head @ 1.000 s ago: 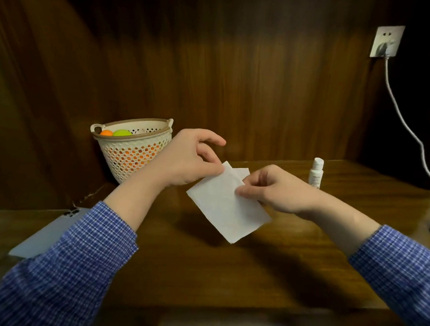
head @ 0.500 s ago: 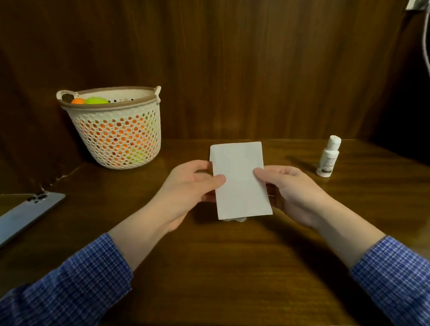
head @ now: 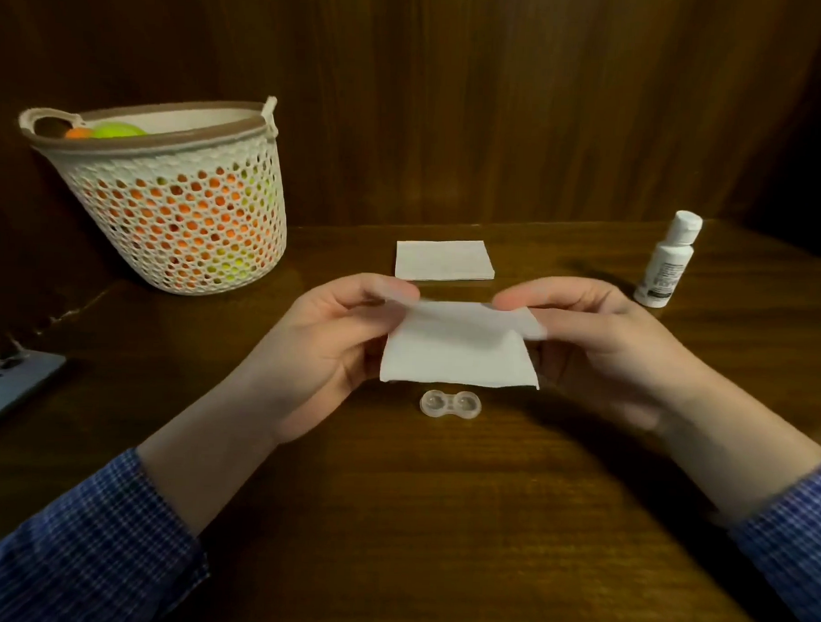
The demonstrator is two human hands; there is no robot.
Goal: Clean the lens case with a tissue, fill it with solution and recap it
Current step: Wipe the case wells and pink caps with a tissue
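Half a second ago one folded tissue stood upright between the hands and hid the bench beneath it; now a second folded tissue (head: 444, 260) lies flat farther back, and the lens case (head: 450, 404) shows on the bench (head: 438, 521) just below the held sheet. I judge the wiping is about to begin, with filling and recapping not yet started.

At the far left lies a flat grey phone (head: 10, 385), then a cream perforated plastic basket (head: 179, 209) with orange and green balls showing through its holes. The left hand (head: 324, 335) pinches the upper left edge of the soft white tissue (head: 461, 347), and the right hand (head: 603, 336) pinches its upper right edge; each grip is closed on the sheet, which hangs slightly creased. The case is clear plastic, two round wells joined, uncapped as far as I can tell. At the right stands the small white solution bottle (head: 665, 264), cap on
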